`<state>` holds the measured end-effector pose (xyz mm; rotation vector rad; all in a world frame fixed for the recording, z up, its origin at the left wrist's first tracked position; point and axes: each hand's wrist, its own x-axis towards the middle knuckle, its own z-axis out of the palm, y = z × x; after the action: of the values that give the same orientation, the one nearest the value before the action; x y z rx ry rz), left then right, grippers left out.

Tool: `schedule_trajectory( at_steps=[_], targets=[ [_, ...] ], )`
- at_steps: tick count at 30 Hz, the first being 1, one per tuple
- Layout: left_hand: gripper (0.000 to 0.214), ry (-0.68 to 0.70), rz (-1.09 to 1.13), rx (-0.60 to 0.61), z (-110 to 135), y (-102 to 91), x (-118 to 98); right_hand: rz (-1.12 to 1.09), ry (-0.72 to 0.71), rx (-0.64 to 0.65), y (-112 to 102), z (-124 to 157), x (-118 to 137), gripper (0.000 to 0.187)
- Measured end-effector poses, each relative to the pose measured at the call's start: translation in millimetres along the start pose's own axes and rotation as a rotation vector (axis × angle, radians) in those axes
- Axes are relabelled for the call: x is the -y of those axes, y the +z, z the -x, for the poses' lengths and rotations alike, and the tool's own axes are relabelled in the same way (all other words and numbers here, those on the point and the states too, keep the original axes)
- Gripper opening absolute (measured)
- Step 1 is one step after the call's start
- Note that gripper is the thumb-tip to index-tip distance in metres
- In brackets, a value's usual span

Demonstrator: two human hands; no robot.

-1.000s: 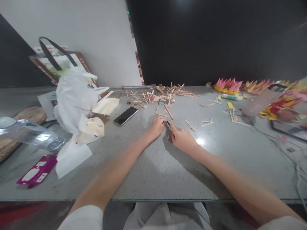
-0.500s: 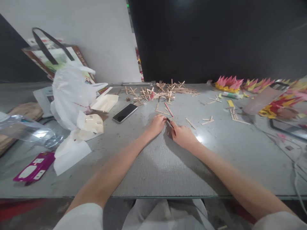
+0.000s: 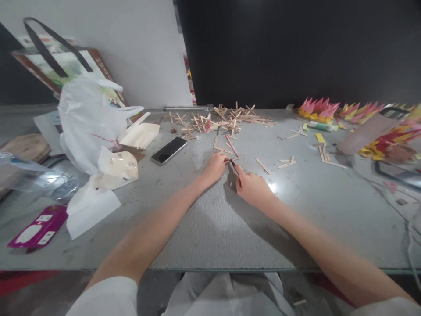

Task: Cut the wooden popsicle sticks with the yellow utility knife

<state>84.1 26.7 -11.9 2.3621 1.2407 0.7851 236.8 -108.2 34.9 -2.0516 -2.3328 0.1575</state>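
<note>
My left hand rests on the grey table with its fingers pinched on a short wooden craft stick, whose end pokes out past the fingertips. Close beside it, my right hand is closed around a slim dark pen-like tool. The tool's tip points at the left fingertips and the stick; whether they touch is too small to tell. Just beyond the hands lie a pink patterned stick and two plain sticks set in an L shape. One loose stick lies right of them.
A heap of craft sticks spreads along the back. To the left are a phone, a white plastic bag, a clear bottle and a purple packet. Pink-yellow paper flowers and a cable are on the right.
The camera view has shifted slightly, moving the bag and bottle left in the picture and the flowers right. Both hands keep nearly the same place and grip.
</note>
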Motion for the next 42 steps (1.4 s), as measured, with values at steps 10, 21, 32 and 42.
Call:
schedule_trajectory(
  at_steps=[10,21,32,42],
  targets=[
    [0.023,0.077,0.000,0.004,-4,4.6,2,-0.001,-0.010,-0.006,-2,-6,-1,0.050],
    [0.023,0.078,-0.023,-0.013,-2,6.2,5,0.013,0.022,-0.022,3,-14,0,0.050],
    [0.018,0.056,-0.034,0.010,5,-3.4,-5,-0.271,0.068,-0.150,9,-13,-20,0.054],
    [0.041,0.152,-0.300,0.209,2,-24.0,0,-0.689,-0.030,-0.210,13,-19,-34,0.053]
  ],
)
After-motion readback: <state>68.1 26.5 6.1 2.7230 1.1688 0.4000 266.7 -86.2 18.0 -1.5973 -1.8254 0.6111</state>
